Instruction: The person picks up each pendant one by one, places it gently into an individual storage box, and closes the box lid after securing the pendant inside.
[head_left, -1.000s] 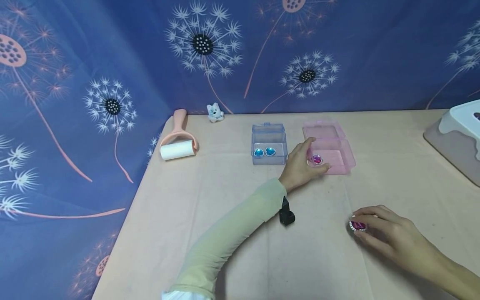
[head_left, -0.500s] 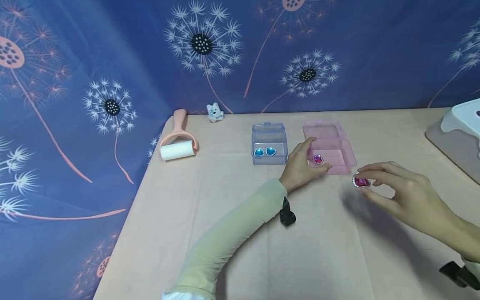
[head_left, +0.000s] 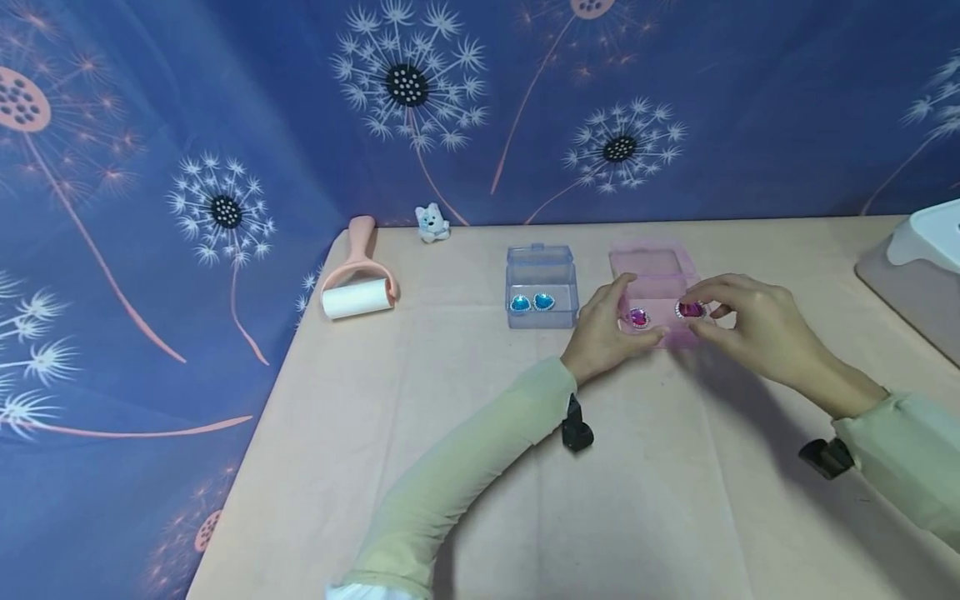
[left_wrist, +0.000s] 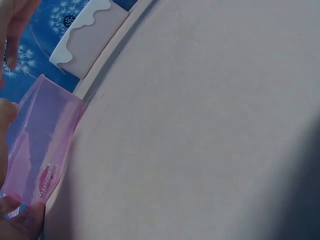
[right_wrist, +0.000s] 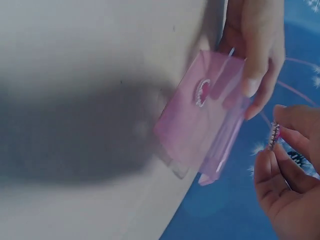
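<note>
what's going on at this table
A person's right hand pinches a pink gem, not yet set down, at the open pink box. The left hand holds that box, and a second pink gem lies inside it. Beside it, an open blue box holds two blue gems.

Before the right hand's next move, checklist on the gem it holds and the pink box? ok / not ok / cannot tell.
1. Grip: right hand pinches the held gem between thumb and fingers. ok
2. Support: left hand grips the pink box at its left side. ok
3. Access: pink lid open. ok
4. Colour match: the other pink gem lies in that box. ok
5. Held gem set down in the box: no, right wrist view shows it apart. not ok
6. Exact height above the box floor: cannot tell
</note>
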